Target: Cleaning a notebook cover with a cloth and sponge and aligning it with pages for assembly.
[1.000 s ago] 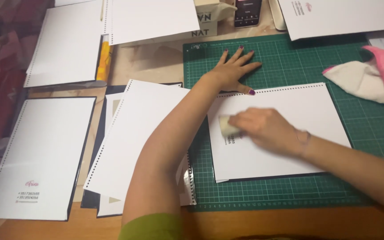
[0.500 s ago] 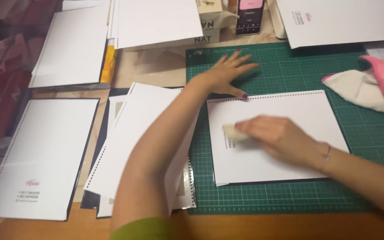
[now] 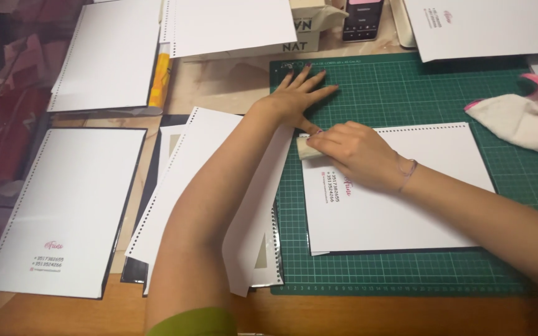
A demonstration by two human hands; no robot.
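Right hand (image 3: pixel 353 152): fingers curled around a small pale roll (image 3: pixel 306 148), pressed down at the upper left corner of a white punched sheet (image 3: pixel 400 211). Only the roll's left end shows past the knuckles; what it is made of cannot be told. A thin bracelet (image 3: pixel 408 169) sits on that wrist.

Left hand (image 3: pixel 297 96): open, fingers spread wide and flat on the green cutting mat (image 3: pixel 406 87), just above the sheet's corner, holding nothing. Thumb tip lies close to the right hand's knuckles. The left forearm crosses over a loose stack of white punched sheets (image 3: pixel 213 162) lying beside the mat's left edge.

The white punched sheet lies on the mat, holes along its top edge, small pink print near its left side.

Surroundings on the desk (image 3: pixel 231 84): another white sheet on a dark backing (image 3: pixel 70 211) at far left; more white sheets (image 3: pixel 110 56) at top left; a yellow object (image 3: pixel 160 81) between stacks; a pink and cream cloth (image 3: pixel 530 115) at the mat's right edge; a dark device (image 3: pixel 362 18) at top.
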